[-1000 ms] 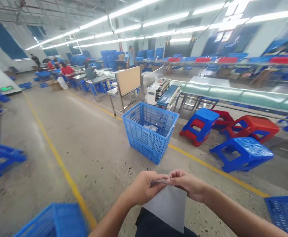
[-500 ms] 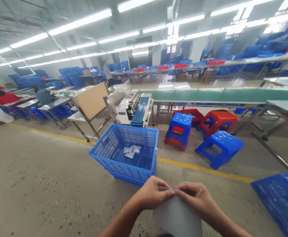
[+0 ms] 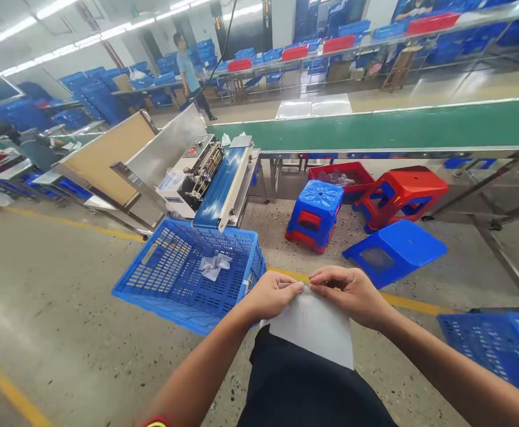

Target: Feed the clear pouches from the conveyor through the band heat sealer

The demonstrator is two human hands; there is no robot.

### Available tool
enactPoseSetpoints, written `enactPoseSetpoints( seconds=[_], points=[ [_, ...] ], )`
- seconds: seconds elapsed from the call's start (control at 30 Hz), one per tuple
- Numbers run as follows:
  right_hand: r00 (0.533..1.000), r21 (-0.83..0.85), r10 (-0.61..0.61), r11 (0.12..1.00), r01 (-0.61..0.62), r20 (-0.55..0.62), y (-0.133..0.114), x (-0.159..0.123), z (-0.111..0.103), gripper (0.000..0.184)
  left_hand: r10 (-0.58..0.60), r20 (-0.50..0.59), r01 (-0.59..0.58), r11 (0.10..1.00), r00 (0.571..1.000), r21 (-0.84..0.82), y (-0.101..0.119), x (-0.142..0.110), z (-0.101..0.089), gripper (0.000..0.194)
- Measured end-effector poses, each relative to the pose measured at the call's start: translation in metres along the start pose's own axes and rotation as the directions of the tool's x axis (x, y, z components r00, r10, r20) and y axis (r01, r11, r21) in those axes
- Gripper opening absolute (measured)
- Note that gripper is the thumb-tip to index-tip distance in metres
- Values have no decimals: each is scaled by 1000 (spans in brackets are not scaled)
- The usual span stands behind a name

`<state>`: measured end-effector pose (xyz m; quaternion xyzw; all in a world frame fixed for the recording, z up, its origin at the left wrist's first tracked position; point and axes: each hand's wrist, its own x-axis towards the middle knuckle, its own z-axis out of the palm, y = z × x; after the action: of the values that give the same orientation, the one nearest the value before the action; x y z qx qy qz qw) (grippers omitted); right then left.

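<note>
My left hand [image 3: 279,295] pinches the top edge of a white sheet [image 3: 315,329] between thumb and fingers. Close beside it, my right hand [image 3: 347,290] grips the same edge, its fingertips nearly meeting those of the left. The sheet hangs down in front of my dark clothing and carries faint lines; whether it is paper or plastic I cannot tell. Left of my hands, a blue plastic basket [image 3: 152,296] stands on the floor with a few small clear packets [image 3: 215,265] inside.
Beyond the basket is a machine [image 3: 188,172] with a short blue belt [image 3: 223,184]. A long green conveyor [image 3: 375,127] runs behind. Blue stools [image 3: 317,198], a red stool [image 3: 408,187] and a red bin [image 3: 352,178] sit on the floor. One person [image 3: 190,74] walks far off.
The view has tilted down and moved nearer the machine and basket. Both hands, still pinching the sheet, appear higher in view, and more of the sheet and my clothing shows.
</note>
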<state>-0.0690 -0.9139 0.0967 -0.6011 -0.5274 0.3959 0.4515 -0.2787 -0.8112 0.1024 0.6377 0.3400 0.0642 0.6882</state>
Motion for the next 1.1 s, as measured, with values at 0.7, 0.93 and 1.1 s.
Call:
enactPoseSetpoints(
  seconds=[0.7,0.93,1.1],
  points=[
    [624,-552,-753,436,710,208,5,179,-93,27,-98,148,97,995,984,17,91,193,-117,45],
    [641,-549,-748,468,692,171,11,206,-101,24,-203,233,200,979,951,35,103,233,-140,52],
    [628,-539,-766,475,696,136,16,213,-114,31,-211,226,199,977,951,77,114,249,-140,49]
  ],
)
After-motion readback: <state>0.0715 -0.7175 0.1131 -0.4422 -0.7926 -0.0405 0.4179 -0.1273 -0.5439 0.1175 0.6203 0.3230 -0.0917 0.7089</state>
